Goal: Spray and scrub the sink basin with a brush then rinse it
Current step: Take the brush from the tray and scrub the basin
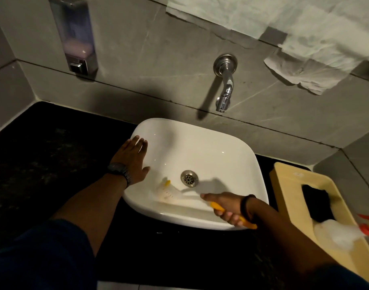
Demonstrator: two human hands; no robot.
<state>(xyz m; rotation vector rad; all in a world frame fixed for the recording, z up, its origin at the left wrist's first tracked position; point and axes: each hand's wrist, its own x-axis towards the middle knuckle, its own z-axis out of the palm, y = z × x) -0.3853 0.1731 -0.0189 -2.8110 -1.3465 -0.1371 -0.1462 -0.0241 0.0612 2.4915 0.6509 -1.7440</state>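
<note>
A white sink basin (217, 155) sits on a black counter, with a metal drain (189, 178) at its bottom. My right hand (225, 208) grips the yellow handle of a brush (171, 192) at the basin's front rim. The brush's blurred white head lies on the basin floor just left of the drain. My left hand (132, 158) rests flat and open on the basin's left rim. A chrome tap (224, 88) sticks out of the wall above the basin; no water is visible.
A beige tray (288, 185) stands right of the sink, holding a black sponge (317, 204) and a white spray bottle (342, 235) with a red and yellow trigger. A soap dispenser (77, 36) hangs on the wall at upper left. Crumpled paper (305, 70) covers the wall at upper right.
</note>
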